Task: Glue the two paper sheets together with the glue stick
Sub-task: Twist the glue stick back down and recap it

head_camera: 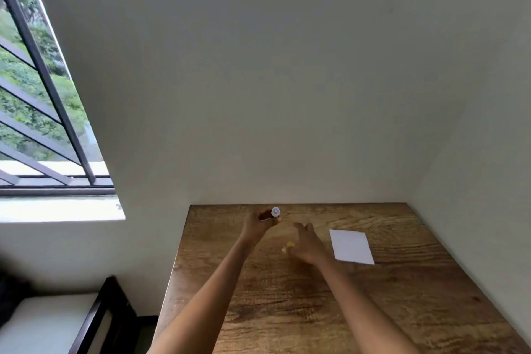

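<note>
Glue stick [273,214] sits clamped in the left hand [257,225] at the desk's [402,310] far edge, light rigid tube, grip mid-barrel; right hand [306,244] spread open, small yellow piece [290,244] (probably the cap) beside it; paper [351,246] thin, floppy, pin flat.

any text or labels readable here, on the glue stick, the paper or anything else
None can be read.
glue stick in the left hand: any label is hidden by the fingers or too blurred to read.
paper: the visible face looks blank white.
yellow cap by the right hand: no marking shows.
table: bare wood grain.
</note>
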